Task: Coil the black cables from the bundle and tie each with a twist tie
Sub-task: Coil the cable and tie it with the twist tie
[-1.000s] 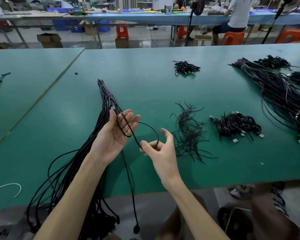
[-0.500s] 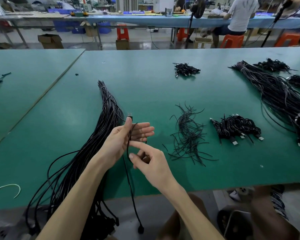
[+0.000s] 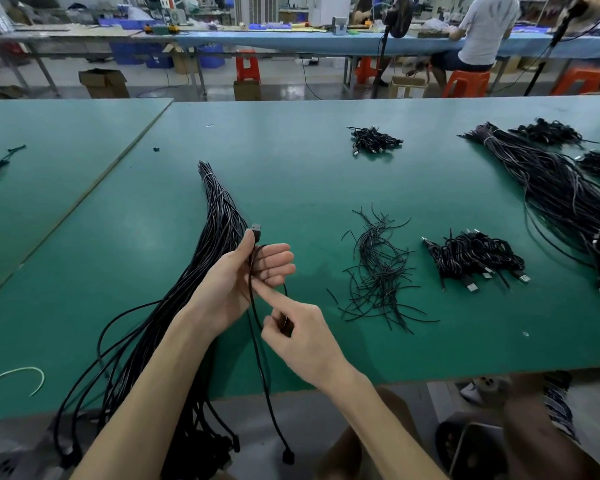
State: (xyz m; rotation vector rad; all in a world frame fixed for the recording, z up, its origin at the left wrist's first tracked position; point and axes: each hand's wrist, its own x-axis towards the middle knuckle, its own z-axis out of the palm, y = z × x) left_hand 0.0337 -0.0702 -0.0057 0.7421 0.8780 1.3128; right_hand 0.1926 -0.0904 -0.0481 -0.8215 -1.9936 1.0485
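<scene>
— Our left hand (image 3: 243, 282) pins the cable (image 3: 250, 296) under the thumb just below its plug (image 3: 256, 230), with a loop round the straight fingers. Our right hand (image 3: 302, 337) pinches the strand lower down, forefinger out.
— And the bundle (image 3: 219, 216)?
— Just behind our left hand. We should lay even loops and feed slack gently.
— Room?
— The ties (image 3: 378, 271) lie to the right, with bare table (image 3: 309, 202) between. The tail hangs over the near edge and may snag.

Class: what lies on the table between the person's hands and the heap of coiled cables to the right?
A loose scatter of black twist ties lies there on the green table, as the head view shows.
</scene>
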